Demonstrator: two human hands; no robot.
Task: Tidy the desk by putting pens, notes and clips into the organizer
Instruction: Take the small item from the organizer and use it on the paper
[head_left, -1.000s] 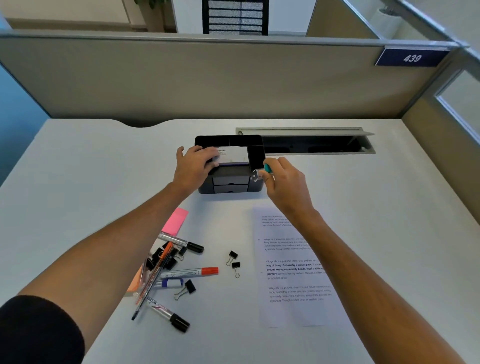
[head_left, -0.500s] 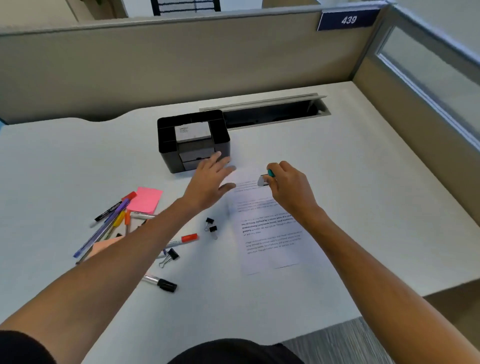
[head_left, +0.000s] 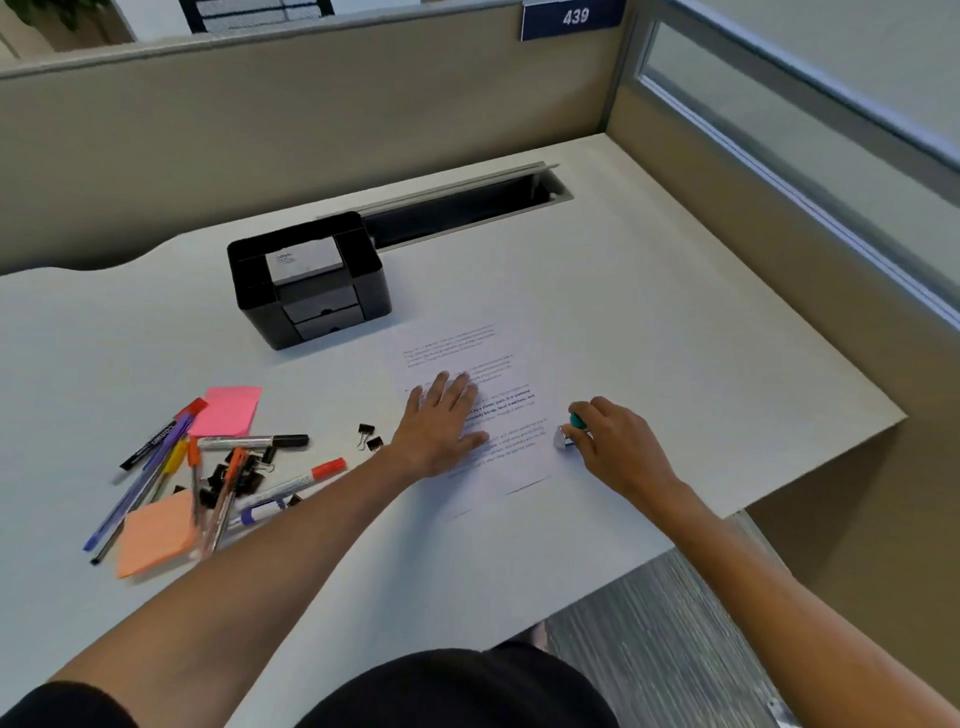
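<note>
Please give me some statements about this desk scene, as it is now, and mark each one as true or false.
1. The left hand lies flat with straight fingers on the printed sheet. True.
2. The right hand is empty. False: it grips a small object with a green part and a silver end.
3. The pink sticky notes are inside the black organizer. False: they lie on the desk, beside the pens.
4. Two small black binder clips lie on the desk just left of the left hand. True.
5. The orange sticky notes rest on top of the printed sheet. False: they lie at the left, by the pile of pens.
</note>
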